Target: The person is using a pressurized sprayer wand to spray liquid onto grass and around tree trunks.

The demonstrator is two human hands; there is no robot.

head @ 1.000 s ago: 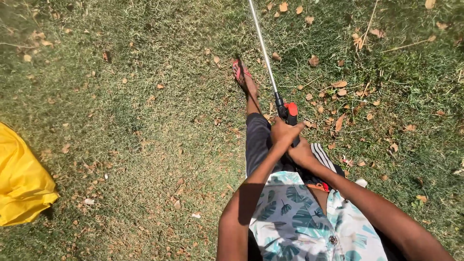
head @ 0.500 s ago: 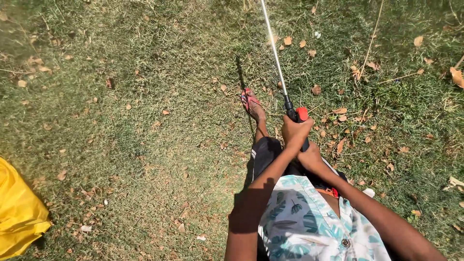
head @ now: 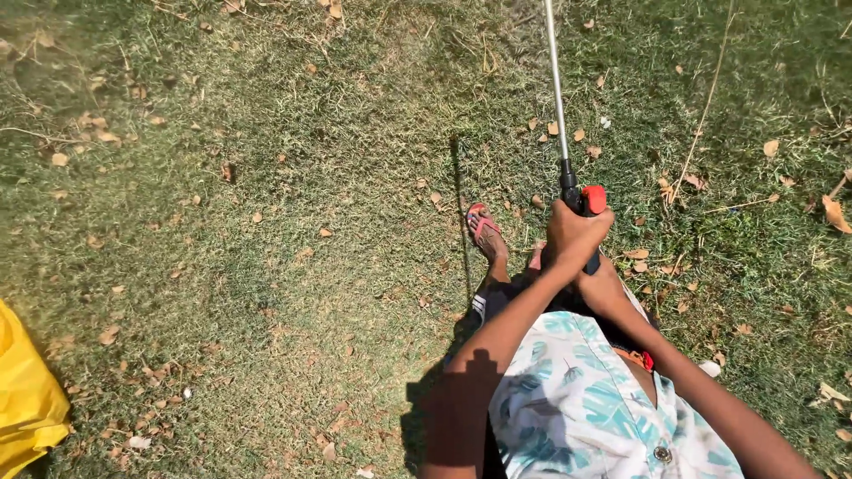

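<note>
A long thin metal spray wand (head: 556, 89) runs from the top edge down to a black handle with a red trigger part (head: 593, 199). My left hand (head: 572, 229) is wrapped around that handle from above. My right hand (head: 600, 277) sits just below it on the lower end of the same grip, partly hidden by the left hand. Both arms reach forward over my leaf-print shirt (head: 590, 410). My foot in a red sandal (head: 485, 231) stands on the grass just left of the hands.
Short dry grass (head: 293, 222) with scattered brown leaves covers the ground. A yellow object (head: 27, 399) lies at the lower left edge. Thin twigs (head: 706, 106) lie at the upper right. My shadow (head: 435, 417) falls at the bottom centre.
My view has shifted, so hands and wand sit further right and lower in the frame. The yellow object has slid toward the left edge. Both hands keep their grip.
</note>
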